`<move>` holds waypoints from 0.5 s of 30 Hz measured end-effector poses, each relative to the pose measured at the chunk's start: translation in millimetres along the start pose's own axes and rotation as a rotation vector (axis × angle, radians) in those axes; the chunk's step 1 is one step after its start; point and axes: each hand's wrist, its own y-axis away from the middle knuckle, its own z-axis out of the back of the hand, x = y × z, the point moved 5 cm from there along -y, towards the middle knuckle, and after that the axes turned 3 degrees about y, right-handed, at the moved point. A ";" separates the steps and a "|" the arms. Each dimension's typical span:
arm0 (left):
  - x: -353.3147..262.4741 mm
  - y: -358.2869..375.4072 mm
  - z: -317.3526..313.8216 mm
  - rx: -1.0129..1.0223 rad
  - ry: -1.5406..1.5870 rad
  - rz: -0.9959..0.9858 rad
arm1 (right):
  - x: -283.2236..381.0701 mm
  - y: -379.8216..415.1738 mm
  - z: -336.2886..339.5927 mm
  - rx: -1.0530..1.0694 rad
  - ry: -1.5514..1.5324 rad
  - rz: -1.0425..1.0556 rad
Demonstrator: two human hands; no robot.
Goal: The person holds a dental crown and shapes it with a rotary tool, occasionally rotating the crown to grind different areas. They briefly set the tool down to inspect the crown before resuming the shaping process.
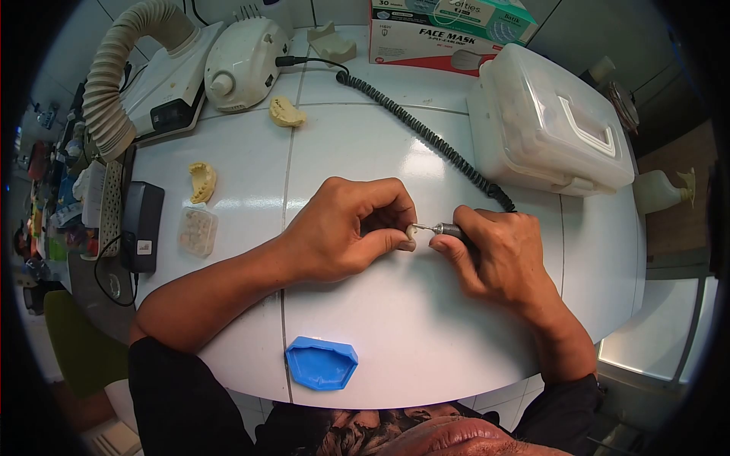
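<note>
Between thumb and fingers, my left hand [346, 228] pinches a small whitish dental piece [412, 233] over the middle of the table. My right hand [498, 247] grips a dark rotary handpiece [454, 230], its thin metal bur pointing left and meeting the piece, or very close to it. From behind that hand a black coiled cord [433, 137] runs up to the white control unit [242, 64]. Nearer to me lies a blue open mould tray [323, 365]. Two yellowish dental casts, one toothed [201, 182] and one chunky [287, 112], rest at the left.
A ribbed suction hose [110, 91] arches at the back left. Below it stand a black box [142, 228] and a clear case of small pieces [198, 232]. A white lidded carry box [547, 121] occupies the back right, beside a face mask box [449, 34].
</note>
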 end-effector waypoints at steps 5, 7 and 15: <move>-0.2 -0.7 0.3 -0.001 -0.014 -0.007 | 0.0 0.5 1.0 0.015 -0.008 0.017; -0.3 -0.7 0.7 -0.005 -0.015 -0.012 | 0.4 0.2 1.6 0.024 -0.005 0.022; -0.3 -0.2 0.3 -0.009 -0.022 -0.010 | 0.1 0.4 1.7 0.034 -0.002 0.026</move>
